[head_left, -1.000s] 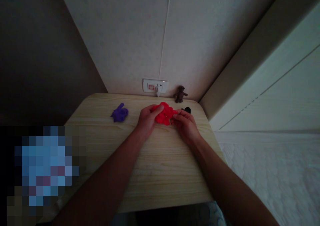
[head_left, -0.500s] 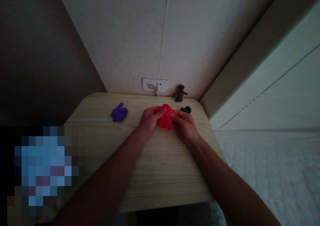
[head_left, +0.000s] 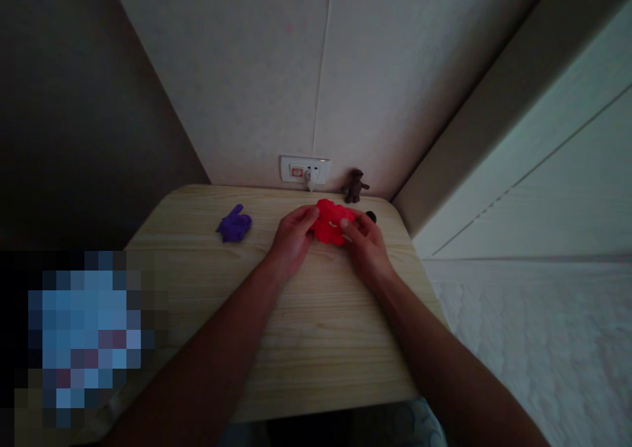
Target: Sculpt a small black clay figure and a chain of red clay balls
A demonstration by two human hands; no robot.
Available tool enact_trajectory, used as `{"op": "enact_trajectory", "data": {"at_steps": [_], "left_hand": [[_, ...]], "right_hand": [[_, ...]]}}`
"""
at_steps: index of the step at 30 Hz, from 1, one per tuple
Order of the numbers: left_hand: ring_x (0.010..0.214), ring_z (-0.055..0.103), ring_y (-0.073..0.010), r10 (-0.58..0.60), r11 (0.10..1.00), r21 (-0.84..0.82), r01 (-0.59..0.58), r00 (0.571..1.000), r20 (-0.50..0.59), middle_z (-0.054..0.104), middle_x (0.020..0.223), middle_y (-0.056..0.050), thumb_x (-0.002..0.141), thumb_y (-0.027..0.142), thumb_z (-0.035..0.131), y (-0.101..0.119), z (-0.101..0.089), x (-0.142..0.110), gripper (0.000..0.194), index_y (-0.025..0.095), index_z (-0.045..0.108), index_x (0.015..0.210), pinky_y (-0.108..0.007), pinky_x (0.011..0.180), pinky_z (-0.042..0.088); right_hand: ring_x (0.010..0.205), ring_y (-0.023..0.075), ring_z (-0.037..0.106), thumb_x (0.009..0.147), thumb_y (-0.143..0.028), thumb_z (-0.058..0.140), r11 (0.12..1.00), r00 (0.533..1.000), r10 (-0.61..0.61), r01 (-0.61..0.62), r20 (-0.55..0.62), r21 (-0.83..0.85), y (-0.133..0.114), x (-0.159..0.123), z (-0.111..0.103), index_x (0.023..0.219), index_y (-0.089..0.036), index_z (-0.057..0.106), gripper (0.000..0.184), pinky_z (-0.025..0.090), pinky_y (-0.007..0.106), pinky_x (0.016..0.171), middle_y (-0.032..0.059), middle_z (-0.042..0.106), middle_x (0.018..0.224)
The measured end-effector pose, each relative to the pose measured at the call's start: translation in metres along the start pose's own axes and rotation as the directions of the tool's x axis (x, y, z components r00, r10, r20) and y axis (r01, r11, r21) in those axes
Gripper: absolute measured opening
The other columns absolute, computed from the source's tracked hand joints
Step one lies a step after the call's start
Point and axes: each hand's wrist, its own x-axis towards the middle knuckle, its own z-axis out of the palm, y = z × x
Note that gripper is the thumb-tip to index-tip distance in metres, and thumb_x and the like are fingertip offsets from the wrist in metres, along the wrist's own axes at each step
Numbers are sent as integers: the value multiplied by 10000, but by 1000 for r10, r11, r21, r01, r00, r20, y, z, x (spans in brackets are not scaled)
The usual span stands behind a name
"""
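Observation:
Both hands hold a flattened, lumpy piece of red modelling clay (head_left: 328,230) over the middle of the table. My left hand (head_left: 291,239) pinches its left edge, thumb on top. On the right edge, my right hand (head_left: 368,243) grips it with the thumb pressed on the upper face. A small gap or light spot shows in the clay near the right thumb. Fingers beneath the clay are hidden. Just behind my right hand, a black lump (head_left: 371,217) is partly covered. Farther back stands a small brown bear figure (head_left: 354,186).
An irregular purple clay lump (head_left: 235,226) lies on the left of the wooden table (head_left: 306,341). A wall socket (head_left: 291,169) with a white plug is just above the back edge. To the right are a pale cabinet (head_left: 557,170) and quilted white bedding (head_left: 518,341).
The red clay has been turned and spread wider, its lower tip no longer hanging down. My right hand has shifted slightly and covers more of the black lump.

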Motion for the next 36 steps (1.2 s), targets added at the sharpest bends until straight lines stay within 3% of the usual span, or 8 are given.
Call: {"op": "enact_trajectory", "data": {"at_steps": [6, 12, 19, 23, 28, 33, 36], "left_hand": [[804, 701, -140, -17, 999, 42, 17, 1000, -8, 793, 895, -33, 566, 315, 997, 1, 0, -2, 423, 158, 798, 905, -284, 816, 545], [742, 693, -139, -81, 992, 95, 78, 996, 34, 792, 833, -56, 575, 324, 996, 2, -1, -5, 372, 121, 802, 818, -297, 790, 564], [723, 693, -142, -109, 994, 32, 107, 992, 60, 781, 806, -61, 549, 316, 1007, 7, 1, -7, 380, 108, 796, 787, -289, 747, 571], [790, 712, -158, -99, 994, 42, 97, 993, 63, 788, 852, -70, 582, 281, 979, 7, 3, -6, 340, 115, 794, 813, -316, 834, 570], [869, 721, -185, -70, 993, 103, 63, 995, 69, 789, 900, -65, 606, 223, 922, 2, 0, -5, 328, 135, 800, 897, -356, 921, 551], [778, 665, -170, 35, 895, 442, -61, 997, 67, 773, 859, -31, 650, 198, 851, 0, -2, -7, 263, 144, 804, 903, -285, 771, 508], [768, 659, -176, 37, 864, 498, -74, 996, 84, 779, 879, -42, 676, 309, 886, 2, 0, -10, 325, 146, 809, 946, -279, 730, 493]], "right_hand": [[637, 132, 604, 624, -413, 969, 986, 999, 38, -36, 8, -166, 3, 1, -3, 833, -203, 797, 342, 496, 275, 623, 11, 757, 788], [612, 123, 567, 651, -350, 947, 997, 996, 74, -74, 43, -14, -3, 1, -3, 756, -176, 785, 260, 481, 258, 585, 12, 705, 697], [568, 111, 571, 650, -330, 945, 975, 979, 162, -179, 126, 133, -8, -1, 2, 792, -167, 766, 281, 497, 246, 536, 15, 713, 727], [617, 136, 580, 690, -377, 913, 993, 994, 93, -97, 64, 63, -5, 0, 1, 821, -200, 763, 267, 497, 273, 561, 14, 725, 774], [652, 142, 580, 723, -460, 898, 990, 1000, -28, 28, -1, -141, -1, 0, -2, 847, -211, 774, 305, 480, 278, 598, 8, 724, 767], [739, 151, 657, 658, -383, 949, 981, 993, -107, 98, -48, -168, 3, 3, -6, 891, -229, 764, 335, 520, 277, 674, 6, 772, 865], [777, 152, 689, 635, -346, 959, 982, 994, -104, 96, -42, -162, 2, 4, -9, 924, -224, 761, 370, 547, 283, 743, 7, 785, 885]]}}
